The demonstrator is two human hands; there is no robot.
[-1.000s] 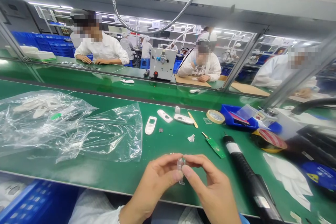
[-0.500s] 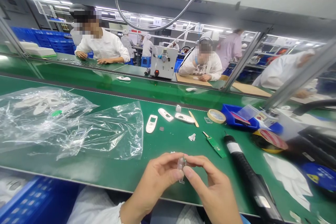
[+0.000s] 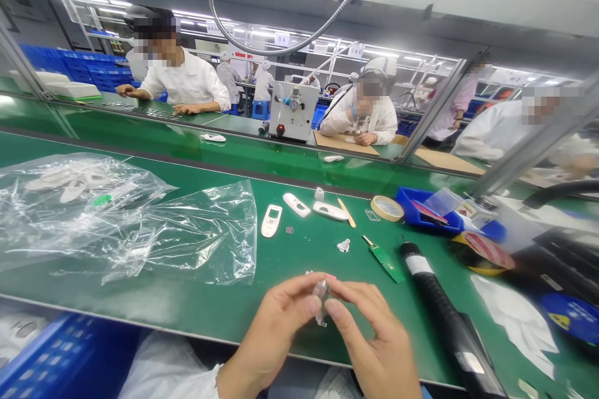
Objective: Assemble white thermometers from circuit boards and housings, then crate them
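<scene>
The left hand (image 3: 276, 319) pinches a small, clear, faceted plastic piece (image 3: 321, 290) between thumb and bent forefinger, their tips nearly closed on it. The right hand (image 3: 377, 327) meets it from the other side, thumb and forefinger slightly parted; its forefinger lies by the top of the piece, but whether these fingers grip it I cannot tell. A bright pink sliver (image 3: 330, 276) shows at the forefinger tips. Half a second ago the right thumb sat closer against the piece; now a gap separates the two thumbs, and the piece is tilted differently. It sits upright between the hands, its lower end poking out below the left thumb, above the green tabletop (image 3: 187, 308), nearer the person than the flat green circuit board (image 3: 386, 262).
</scene>
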